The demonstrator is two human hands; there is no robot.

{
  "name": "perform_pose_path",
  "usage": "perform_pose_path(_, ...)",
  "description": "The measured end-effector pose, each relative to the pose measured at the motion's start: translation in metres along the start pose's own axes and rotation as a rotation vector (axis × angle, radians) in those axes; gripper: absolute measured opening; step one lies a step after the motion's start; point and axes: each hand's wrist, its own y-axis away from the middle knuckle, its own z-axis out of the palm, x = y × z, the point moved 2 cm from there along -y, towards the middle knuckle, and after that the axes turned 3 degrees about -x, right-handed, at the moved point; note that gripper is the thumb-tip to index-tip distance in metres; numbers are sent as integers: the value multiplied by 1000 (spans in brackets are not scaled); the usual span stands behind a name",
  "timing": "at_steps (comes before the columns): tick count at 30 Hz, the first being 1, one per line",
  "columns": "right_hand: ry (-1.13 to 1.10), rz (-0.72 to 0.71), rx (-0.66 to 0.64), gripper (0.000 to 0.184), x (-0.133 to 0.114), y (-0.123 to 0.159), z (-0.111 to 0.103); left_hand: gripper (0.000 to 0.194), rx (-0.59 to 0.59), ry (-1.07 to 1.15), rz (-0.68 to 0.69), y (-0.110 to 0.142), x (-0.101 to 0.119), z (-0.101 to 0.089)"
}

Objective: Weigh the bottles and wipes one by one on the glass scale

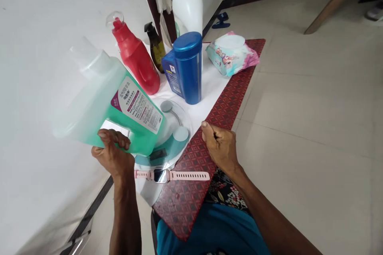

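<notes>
Pale wall [50, 16] beside green-liquid jug [116, 99] in left hand [115, 153]

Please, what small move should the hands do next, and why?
I would perhaps open the right hand and bring it to steady the green jug: only the left hand grips this large jug, while the right is closed, apart from it.

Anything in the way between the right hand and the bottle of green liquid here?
Nothing upright that shows. Between the right hand and the green bottle, which the left hand grips, only the round glass scale lies flat; the blue canister stands farther back.
</notes>
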Motion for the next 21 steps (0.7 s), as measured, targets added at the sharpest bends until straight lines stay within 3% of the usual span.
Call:
perform_pose_path(5, 19, -5, -12, 56, -3, 0, -2, 69, -141, -43, 59, 6, -4, -1)
perform_pose_path(10, 33, -12, -26, 56, -3, 0, -2, 70, -313, -162, 178, -2, -10, -23)
perform_pose_path(13, 54, -15, -31, 56, -1, 0, -2, 73, -227, -150, 118, -6, -20, -39)
perform_pose_path(16, 54, -1, -29, 57, 0, 0, -2, 62, -98, -120, 43, -7, -27, -48)
perform_pose_path(21, 46, 51, -35, 59, -1, 1, -3, 64, -142, -143, 3, -2, -21, -37)
